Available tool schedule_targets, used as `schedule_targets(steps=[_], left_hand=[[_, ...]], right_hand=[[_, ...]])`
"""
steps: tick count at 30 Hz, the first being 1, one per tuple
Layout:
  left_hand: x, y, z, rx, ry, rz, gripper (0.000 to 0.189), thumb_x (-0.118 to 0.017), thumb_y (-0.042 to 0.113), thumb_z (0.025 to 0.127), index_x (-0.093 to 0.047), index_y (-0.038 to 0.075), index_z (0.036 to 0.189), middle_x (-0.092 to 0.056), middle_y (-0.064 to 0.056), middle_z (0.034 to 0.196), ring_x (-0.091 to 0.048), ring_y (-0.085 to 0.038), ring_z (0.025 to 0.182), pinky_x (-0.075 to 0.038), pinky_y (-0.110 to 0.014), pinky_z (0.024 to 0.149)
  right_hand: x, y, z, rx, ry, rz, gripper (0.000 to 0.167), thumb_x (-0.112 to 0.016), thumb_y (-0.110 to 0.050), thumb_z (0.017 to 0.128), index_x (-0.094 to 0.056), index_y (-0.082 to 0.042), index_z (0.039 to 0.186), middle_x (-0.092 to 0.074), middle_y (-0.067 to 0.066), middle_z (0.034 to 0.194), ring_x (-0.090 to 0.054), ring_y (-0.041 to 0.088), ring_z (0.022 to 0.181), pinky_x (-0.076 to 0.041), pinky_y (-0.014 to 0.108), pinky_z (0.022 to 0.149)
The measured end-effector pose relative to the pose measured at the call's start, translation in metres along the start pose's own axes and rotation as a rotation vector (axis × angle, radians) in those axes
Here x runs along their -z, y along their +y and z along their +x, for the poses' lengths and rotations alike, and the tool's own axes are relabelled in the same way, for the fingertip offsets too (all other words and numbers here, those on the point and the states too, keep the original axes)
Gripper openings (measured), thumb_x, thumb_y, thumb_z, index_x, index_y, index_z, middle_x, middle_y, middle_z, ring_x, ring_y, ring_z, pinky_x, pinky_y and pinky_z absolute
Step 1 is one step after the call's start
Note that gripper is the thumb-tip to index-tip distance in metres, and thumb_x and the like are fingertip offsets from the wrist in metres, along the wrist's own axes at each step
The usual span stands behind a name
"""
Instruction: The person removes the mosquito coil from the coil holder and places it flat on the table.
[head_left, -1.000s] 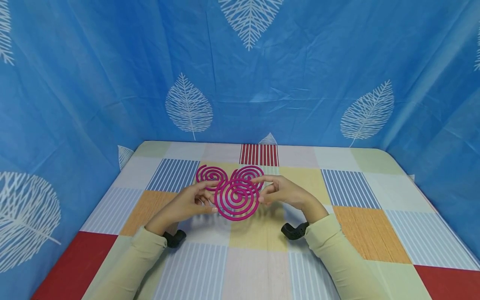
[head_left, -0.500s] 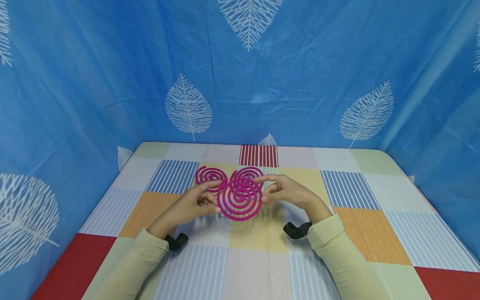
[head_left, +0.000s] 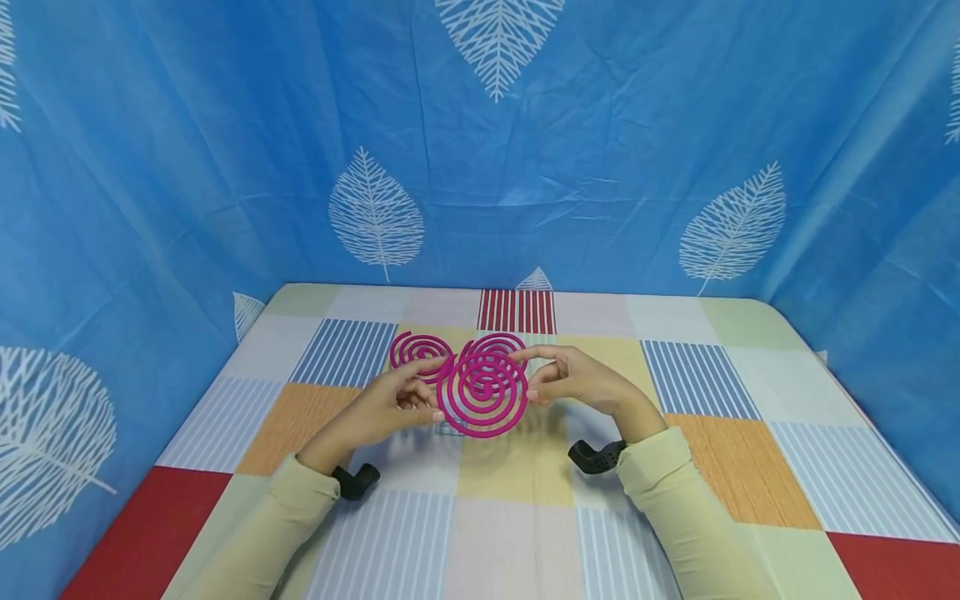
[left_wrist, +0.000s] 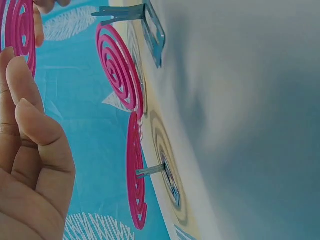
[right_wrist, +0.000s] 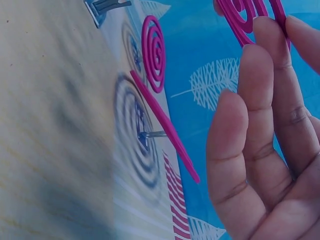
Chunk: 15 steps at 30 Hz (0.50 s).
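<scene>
Between both hands I hold a magenta mosquito coil (head_left: 487, 390) by its edges, flat above the table. My left hand (head_left: 378, 410) grips its left side, with the thumb near the front rim. On the right edge my right hand (head_left: 581, 385) pinches it; in the right wrist view the thumb and a finger meet at the coil (right_wrist: 287, 30). Below is a bare metal stand (left_wrist: 152, 32), seen faintly in the head view. Behind, a left coil (head_left: 422, 352) and a right coil (head_left: 504, 337) sit raised on metal stands, the right one partly hidden by the held coil.
A patchwork-patterned cloth (head_left: 517, 542) covers the table. Blue curtains (head_left: 495, 167) with white leaf prints enclose the back and sides. Black wrist devices (head_left: 356, 482) hang under both wrists.
The held coil has shifted a little right, then slightly up and away, and more of the metal stand beneath shows. Both hands moved along with it. The two rear coils stay put.
</scene>
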<state>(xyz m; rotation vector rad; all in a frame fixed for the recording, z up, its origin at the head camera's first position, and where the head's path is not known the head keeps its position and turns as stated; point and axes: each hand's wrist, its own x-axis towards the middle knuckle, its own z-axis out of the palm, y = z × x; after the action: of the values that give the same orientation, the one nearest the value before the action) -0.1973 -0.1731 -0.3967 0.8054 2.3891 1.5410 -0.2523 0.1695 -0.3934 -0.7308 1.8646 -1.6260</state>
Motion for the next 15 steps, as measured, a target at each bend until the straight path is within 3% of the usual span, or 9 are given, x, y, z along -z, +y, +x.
schedule_targets(steps=[9,15], left_hand=[[-0.002,0.003,0.008,-0.005,-0.003,-0.046,0.075,-0.077,0.0,0.098,-0.039,-0.009,0.161,-0.073,-0.006,0.095,-0.066,-0.016,0.085,-0.052,-0.026,0.075],[-0.004,0.006,0.013,0.001,-0.007,-0.049,0.075,-0.077,0.0,0.098,-0.04,-0.007,0.162,-0.074,-0.005,0.096,-0.067,-0.02,0.087,-0.053,-0.026,0.075]], right_hand=[[0.006,-0.005,-0.006,0.035,0.003,0.005,0.065,-0.07,0.003,0.099,-0.039,0.018,0.154,-0.078,-0.004,0.09,-0.069,0.008,0.082,-0.059,0.028,0.084],[0.01,-0.009,-0.009,0.04,0.016,-0.001,0.071,-0.076,0.004,0.096,-0.04,0.016,0.156,-0.081,-0.001,0.095,-0.075,0.013,0.09,-0.057,0.028,0.087]])
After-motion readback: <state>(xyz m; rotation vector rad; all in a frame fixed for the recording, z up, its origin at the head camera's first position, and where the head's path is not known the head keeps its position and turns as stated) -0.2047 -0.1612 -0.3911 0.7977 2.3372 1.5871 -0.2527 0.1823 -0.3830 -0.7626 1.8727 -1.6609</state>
